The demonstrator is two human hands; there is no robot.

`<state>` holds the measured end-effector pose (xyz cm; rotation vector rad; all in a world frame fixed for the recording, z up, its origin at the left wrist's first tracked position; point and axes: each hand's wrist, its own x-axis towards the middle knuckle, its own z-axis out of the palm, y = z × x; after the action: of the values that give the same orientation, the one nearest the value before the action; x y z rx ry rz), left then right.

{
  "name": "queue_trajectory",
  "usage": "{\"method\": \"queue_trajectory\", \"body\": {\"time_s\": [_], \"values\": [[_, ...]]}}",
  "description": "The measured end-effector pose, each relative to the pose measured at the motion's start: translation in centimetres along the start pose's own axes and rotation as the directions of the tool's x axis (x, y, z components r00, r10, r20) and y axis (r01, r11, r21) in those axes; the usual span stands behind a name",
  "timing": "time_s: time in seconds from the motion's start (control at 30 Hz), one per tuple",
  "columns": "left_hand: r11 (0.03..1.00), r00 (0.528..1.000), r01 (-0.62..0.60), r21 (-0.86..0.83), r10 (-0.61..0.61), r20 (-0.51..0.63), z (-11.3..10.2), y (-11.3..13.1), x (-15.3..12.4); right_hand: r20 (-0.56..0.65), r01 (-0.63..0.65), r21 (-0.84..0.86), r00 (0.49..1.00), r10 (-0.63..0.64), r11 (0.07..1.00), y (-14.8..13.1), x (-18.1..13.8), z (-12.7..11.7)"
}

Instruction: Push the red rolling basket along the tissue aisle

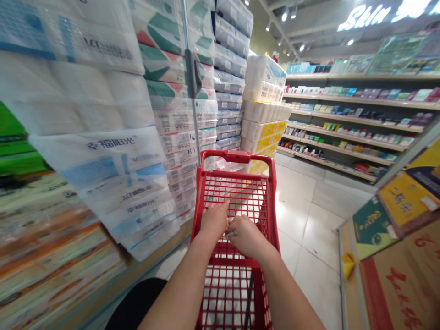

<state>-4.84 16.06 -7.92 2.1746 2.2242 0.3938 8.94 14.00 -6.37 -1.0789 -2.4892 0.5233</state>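
Note:
A red plastic shopping basket with grid walls and a raised bar at its far end stands in front of me. Over it, my left hand reaches forward, its fingers bent and one pointing ahead. Beside it, my right hand is closed, with a ring on one finger. The fingertips of both hands meet or nearly meet; a small pale bit shows between them, too small to name. Whether either hand also grips the basket's crossbar is hidden.
Tall stacks of wrapped paper rolls line the left, with a thin metal pole before them. Shelves of small boxes and bottles stand at the back right. Cartons edge the right side of the tiled floor.

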Motion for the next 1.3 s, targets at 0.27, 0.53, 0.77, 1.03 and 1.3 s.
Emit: {"method": "queue_trajectory", "body": {"time_s": [0.27, 0.53, 0.77, 1.03, 1.3], "values": [[1.000, 1.000, -0.012, -0.006, 0.012, 0.004, -0.2, 0.1, -0.1, -0.288, -0.112, 0.025, 0.951, 0.115, 0.993, 1.6, 0.3, 0.6], [1.000, 0.999, 0.011, -0.006, -0.011, 0.041, -0.5, 0.2, -0.2, -0.099, 0.032, 0.041, 0.995, -0.028, 0.999, 0.9, -0.1, 0.8], [1.000, 0.998, 0.011, 0.005, -0.011, 0.060, -0.7, 0.2, -0.6, -0.083, -0.019, 0.017, 0.996, 0.020, 1.000, -0.4, -0.5, 0.8], [1.000, 0.999, 0.014, -0.027, -0.013, 0.034, -1.0, 0.1, -1.0, 0.024, 0.084, 0.117, 0.996, -0.087, 0.990, -1.4, -1.2, 0.3], [1.000, 0.999, 0.021, -0.007, -0.021, 0.038, -1.3, 0.0, -1.4, 0.162, 0.088, 0.282, 0.977, -0.138, 0.955, -2.0, -2.1, 0.6]]}}
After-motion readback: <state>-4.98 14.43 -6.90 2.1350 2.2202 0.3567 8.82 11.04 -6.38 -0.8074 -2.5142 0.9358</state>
